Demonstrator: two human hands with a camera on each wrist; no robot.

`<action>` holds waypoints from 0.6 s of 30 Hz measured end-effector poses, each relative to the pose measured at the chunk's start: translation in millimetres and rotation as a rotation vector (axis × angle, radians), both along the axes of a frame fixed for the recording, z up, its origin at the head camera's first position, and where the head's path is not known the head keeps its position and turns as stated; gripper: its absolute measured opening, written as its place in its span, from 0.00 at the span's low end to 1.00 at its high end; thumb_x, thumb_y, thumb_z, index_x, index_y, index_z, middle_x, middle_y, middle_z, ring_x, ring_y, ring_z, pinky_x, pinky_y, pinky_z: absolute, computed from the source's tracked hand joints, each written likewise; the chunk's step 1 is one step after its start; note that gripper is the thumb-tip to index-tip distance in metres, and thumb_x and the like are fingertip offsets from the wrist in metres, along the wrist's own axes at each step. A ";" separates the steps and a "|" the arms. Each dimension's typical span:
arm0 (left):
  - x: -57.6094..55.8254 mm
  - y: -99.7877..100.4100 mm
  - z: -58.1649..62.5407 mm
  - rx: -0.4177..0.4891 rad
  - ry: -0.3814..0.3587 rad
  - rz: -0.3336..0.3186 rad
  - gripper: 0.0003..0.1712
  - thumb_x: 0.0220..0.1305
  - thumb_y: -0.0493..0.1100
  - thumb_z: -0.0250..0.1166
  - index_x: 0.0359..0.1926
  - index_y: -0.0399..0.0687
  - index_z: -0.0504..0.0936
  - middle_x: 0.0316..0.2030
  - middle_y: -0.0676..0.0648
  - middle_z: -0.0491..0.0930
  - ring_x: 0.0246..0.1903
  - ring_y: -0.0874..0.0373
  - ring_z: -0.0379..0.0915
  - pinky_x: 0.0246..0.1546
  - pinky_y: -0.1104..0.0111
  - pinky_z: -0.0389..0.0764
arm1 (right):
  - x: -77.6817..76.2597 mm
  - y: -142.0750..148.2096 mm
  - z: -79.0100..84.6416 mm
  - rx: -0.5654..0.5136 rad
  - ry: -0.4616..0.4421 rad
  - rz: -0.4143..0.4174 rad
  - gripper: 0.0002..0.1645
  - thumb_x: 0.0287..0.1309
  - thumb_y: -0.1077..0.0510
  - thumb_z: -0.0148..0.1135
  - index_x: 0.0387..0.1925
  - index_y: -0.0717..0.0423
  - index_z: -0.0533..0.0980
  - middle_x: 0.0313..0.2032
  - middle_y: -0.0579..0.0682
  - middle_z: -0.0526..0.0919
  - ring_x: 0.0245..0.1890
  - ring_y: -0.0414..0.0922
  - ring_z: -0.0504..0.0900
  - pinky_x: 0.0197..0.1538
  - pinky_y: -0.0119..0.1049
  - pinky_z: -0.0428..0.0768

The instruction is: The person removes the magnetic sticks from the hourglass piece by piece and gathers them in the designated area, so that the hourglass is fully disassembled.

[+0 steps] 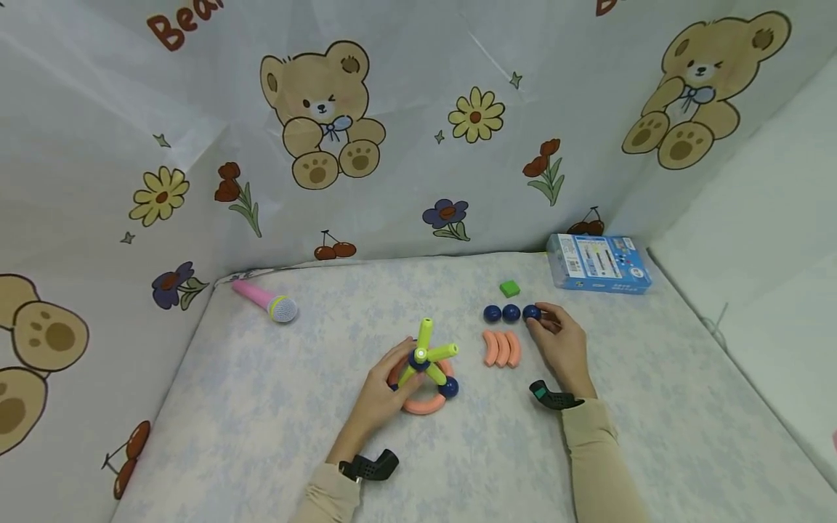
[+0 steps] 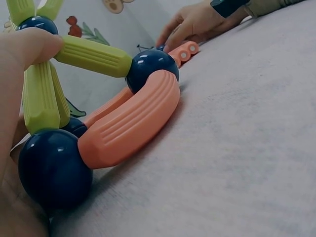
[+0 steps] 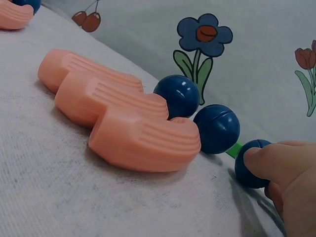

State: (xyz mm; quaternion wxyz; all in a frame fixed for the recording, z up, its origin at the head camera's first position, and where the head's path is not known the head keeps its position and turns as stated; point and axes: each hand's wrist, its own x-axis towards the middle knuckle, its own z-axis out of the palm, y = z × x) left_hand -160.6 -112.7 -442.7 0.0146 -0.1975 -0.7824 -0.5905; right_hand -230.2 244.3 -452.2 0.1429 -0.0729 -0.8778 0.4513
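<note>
My left hand [image 1: 384,388] grips a small frame built of yellow-green rods [image 2: 94,55], dark blue balls [image 2: 55,168] and curved orange pieces [image 2: 133,121]. Its orange ring lies at the table surface, and two rods stick up from the top ball, which the thumb touches in the left wrist view. Over on the right, my right hand [image 1: 564,347] pinches a dark blue ball [image 3: 253,164] between thumb and fingers. That ball is the rightmost in a row with two other blue balls [image 1: 501,313]. Just below the row lie three loose curved orange pieces [image 1: 502,349], side by side.
A green block [image 1: 509,289] lies behind the balls. At the back right is a blue box [image 1: 598,263], and a pink toy microphone [image 1: 264,301] lies at the back left. A bear-printed cloth [image 1: 405,167] hangs behind the pale table [image 1: 261,436].
</note>
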 end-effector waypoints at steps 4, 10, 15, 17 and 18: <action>0.0 -0.5 -0.1 0.010 -0.021 0.006 0.30 0.70 0.47 0.70 0.71 0.59 0.74 0.74 0.44 0.67 0.78 0.50 0.55 0.77 0.57 0.61 | -0.2 -1.1 -0.9 0.003 0.015 0.005 0.26 0.70 0.48 0.65 0.67 0.45 0.77 0.55 0.55 0.84 0.53 0.49 0.86 0.49 0.18 0.75; -0.4 -2.1 -0.4 0.006 -0.043 0.018 0.30 0.70 0.48 0.70 0.70 0.61 0.75 0.74 0.43 0.67 0.78 0.52 0.55 0.77 0.58 0.60 | -1.6 -3.8 0.4 -0.005 0.004 0.007 0.27 0.70 0.49 0.65 0.68 0.47 0.76 0.56 0.56 0.84 0.54 0.50 0.86 0.57 0.35 0.82; -0.1 -1.7 0.0 0.001 -0.050 0.018 0.30 0.70 0.50 0.70 0.71 0.62 0.74 0.75 0.44 0.66 0.78 0.53 0.55 0.77 0.59 0.61 | 1.0 -5.8 4.0 -0.041 -0.026 -0.009 0.29 0.70 0.50 0.65 0.69 0.48 0.74 0.59 0.55 0.82 0.56 0.49 0.84 0.59 0.38 0.81; 0.0 -1.2 -0.2 0.001 -0.048 0.016 0.30 0.70 0.50 0.70 0.71 0.63 0.74 0.75 0.45 0.67 0.78 0.53 0.55 0.77 0.59 0.60 | 1.9 -6.3 5.1 -0.051 -0.028 -0.015 0.29 0.69 0.52 0.66 0.69 0.49 0.74 0.59 0.55 0.82 0.56 0.49 0.84 0.57 0.32 0.80; 0.1 -1.0 -0.3 0.002 -0.046 0.017 0.30 0.70 0.50 0.70 0.71 0.63 0.74 0.75 0.46 0.67 0.78 0.53 0.55 0.77 0.58 0.60 | 2.2 -6.4 5.7 -0.053 -0.026 -0.015 0.29 0.69 0.52 0.66 0.69 0.49 0.74 0.59 0.55 0.82 0.56 0.49 0.84 0.56 0.29 0.79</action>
